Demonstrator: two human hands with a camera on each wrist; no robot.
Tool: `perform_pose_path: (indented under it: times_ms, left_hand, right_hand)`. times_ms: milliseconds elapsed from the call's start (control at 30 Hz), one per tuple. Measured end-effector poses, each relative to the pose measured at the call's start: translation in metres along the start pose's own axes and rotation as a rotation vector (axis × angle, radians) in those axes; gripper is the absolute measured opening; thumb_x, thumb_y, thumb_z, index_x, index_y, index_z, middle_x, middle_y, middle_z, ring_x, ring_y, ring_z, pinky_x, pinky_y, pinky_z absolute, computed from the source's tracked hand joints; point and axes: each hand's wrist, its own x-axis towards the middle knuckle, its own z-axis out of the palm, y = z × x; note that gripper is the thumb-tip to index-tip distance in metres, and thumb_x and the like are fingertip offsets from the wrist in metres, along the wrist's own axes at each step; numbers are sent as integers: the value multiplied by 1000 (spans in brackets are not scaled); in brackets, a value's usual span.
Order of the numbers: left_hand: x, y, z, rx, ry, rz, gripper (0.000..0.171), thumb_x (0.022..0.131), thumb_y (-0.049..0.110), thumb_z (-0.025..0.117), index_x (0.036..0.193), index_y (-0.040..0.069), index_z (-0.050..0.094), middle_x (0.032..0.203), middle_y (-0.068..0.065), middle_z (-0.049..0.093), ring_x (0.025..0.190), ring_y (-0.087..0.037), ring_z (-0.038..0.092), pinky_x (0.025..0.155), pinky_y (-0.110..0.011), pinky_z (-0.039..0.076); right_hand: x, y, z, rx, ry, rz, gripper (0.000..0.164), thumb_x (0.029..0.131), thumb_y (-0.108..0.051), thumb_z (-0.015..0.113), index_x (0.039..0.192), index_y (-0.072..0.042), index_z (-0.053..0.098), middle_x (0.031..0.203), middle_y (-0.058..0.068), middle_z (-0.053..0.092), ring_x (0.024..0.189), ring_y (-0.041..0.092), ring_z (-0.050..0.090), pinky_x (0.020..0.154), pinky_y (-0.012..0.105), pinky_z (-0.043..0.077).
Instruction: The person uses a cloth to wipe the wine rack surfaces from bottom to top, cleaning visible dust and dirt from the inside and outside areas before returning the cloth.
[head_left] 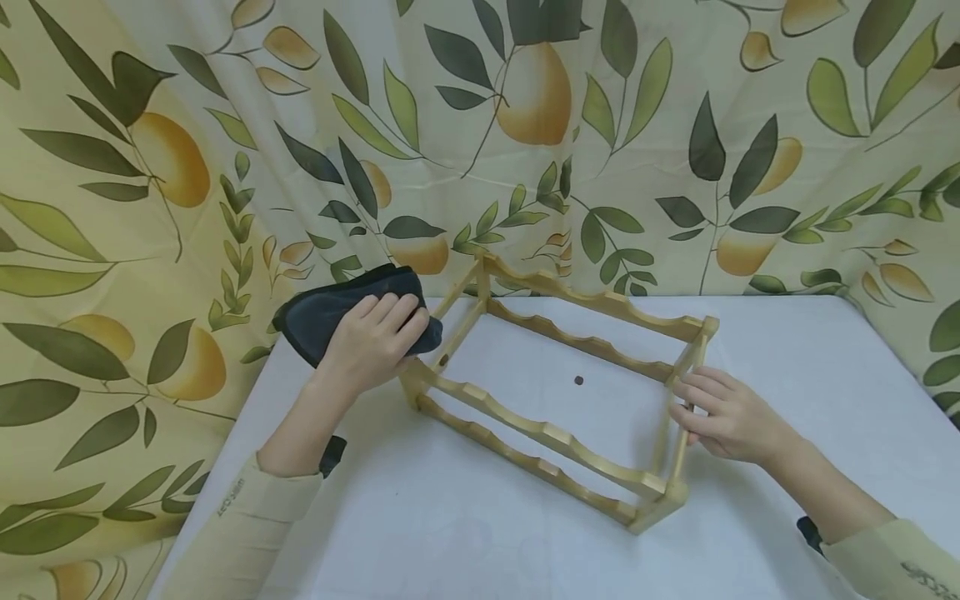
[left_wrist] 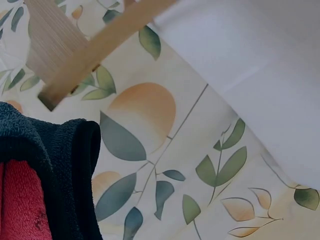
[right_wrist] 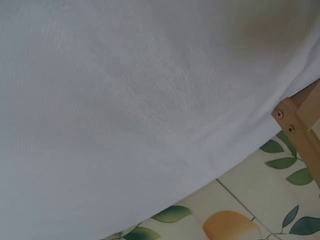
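A wooden wine rack [head_left: 551,433] with scalloped rails stands on the white table, slanting across the middle of the head view. At its left end my left hand [head_left: 372,342] grips a dark blue cleaning cloth [head_left: 311,321] with black edging. The left wrist view catches the cloth's red side [left_wrist: 22,200], near a wooden bar [left_wrist: 107,47] of the rack. My right hand [head_left: 731,417] holds the upright bar at the rack's right end, fingers curled around it. One rack corner [right_wrist: 292,117] with two screws enters the right wrist view; neither hand appears in the wrist views.
The white-covered table [head_left: 480,542] extends under the rack. A small dark brown spot [head_left: 578,381] lies on it, seen through the frame. A curtain [head_left: 637,208] printed with fruit and leaves hangs behind and to the left, close to the table's edge.
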Motion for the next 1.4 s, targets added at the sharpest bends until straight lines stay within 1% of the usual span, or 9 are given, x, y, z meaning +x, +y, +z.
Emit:
perform_pose_path:
  times_ms: [200, 233, 300, 367, 567, 700, 933, 1200, 1400]
  left_hand:
    - [0, 1, 1, 14, -14, -7, 15, 77, 8, 58, 91, 4, 53, 87, -11, 55, 69, -24, 49, 58, -30, 38]
    - [0, 1, 1, 15, -13, -9, 14, 78, 8, 57, 91, 4, 53, 87, -11, 55, 69, -24, 49, 58, -30, 38]
    - [0, 2, 2, 11, -12, -10, 13, 79, 8, 55, 91, 4, 53, 87, -11, 55, 69, -24, 49, 58, -30, 38]
    - [0, 3, 3, 5, -12, -11, 15, 78, 9, 56, 91, 3, 53, 88, -11, 56, 69, -24, 49, 58, -30, 38]
    - [-1, 4, 5, -6, -21, -20, 20, 77, 12, 62, 92, 4, 53, 88, -11, 56, 70, -24, 50, 59, -30, 39]
    - [-1, 5, 6, -15, -23, -19, 24, 73, 11, 67, 92, 3, 54, 88, -11, 55, 70, -24, 49, 59, -30, 39]
    - [-3, 7, 9, -38, -30, -22, 28, 71, 12, 70, 92, 3, 54, 88, -11, 55, 71, -25, 49, 59, -31, 40]
    - [-3, 9, 14, -52, -22, -16, 37, 63, 11, 75, 92, 3, 54, 89, -11, 55, 71, -25, 49, 59, -31, 40]
    - [-1, 10, 14, -40, -37, -14, 37, 64, 12, 75, 93, 3, 54, 89, -10, 55, 71, -24, 49, 59, -30, 40]
  right_hand:
    - [5, -15, -2, -10, 22, 55, 44, 99, -36, 31, 72, -8, 52, 69, 11, 56, 63, 28, 51, 75, 36, 38]
    - [6, -18, -2, -11, 24, 62, 44, 99, -37, 31, 72, -8, 52, 69, 11, 55, 63, 27, 50, 72, 36, 37]
    - [8, -23, -3, -8, 22, 82, 45, 98, -38, 31, 71, -8, 51, 68, 10, 54, 63, 27, 49, 72, 36, 36]
    - [10, -27, -3, -3, 20, 100, 45, 98, -38, 31, 70, -8, 51, 67, 9, 53, 62, 26, 47, 71, 35, 36]
    - [17, -37, 0, -13, 41, 135, 45, 98, -36, 33, 68, -8, 50, 65, 6, 49, 60, 23, 43, 62, 34, 36]
    - [21, -46, 2, -22, 44, 168, 45, 98, -36, 33, 68, -7, 50, 66, 5, 47, 61, 23, 43, 61, 33, 35]
    - [29, -66, 6, -66, 6, 234, 44, 98, -37, 32, 68, -9, 48, 66, 2, 40, 60, 20, 40, 58, 30, 33]
    - [45, -88, 10, -102, -1, 307, 44, 97, -38, 34, 67, -9, 48, 65, 2, 38, 59, 18, 33, 57, 29, 28]
    - [55, -100, 15, -164, -17, 354, 44, 97, -39, 33, 68, -9, 48, 65, 1, 35, 58, 16, 32, 53, 28, 29]
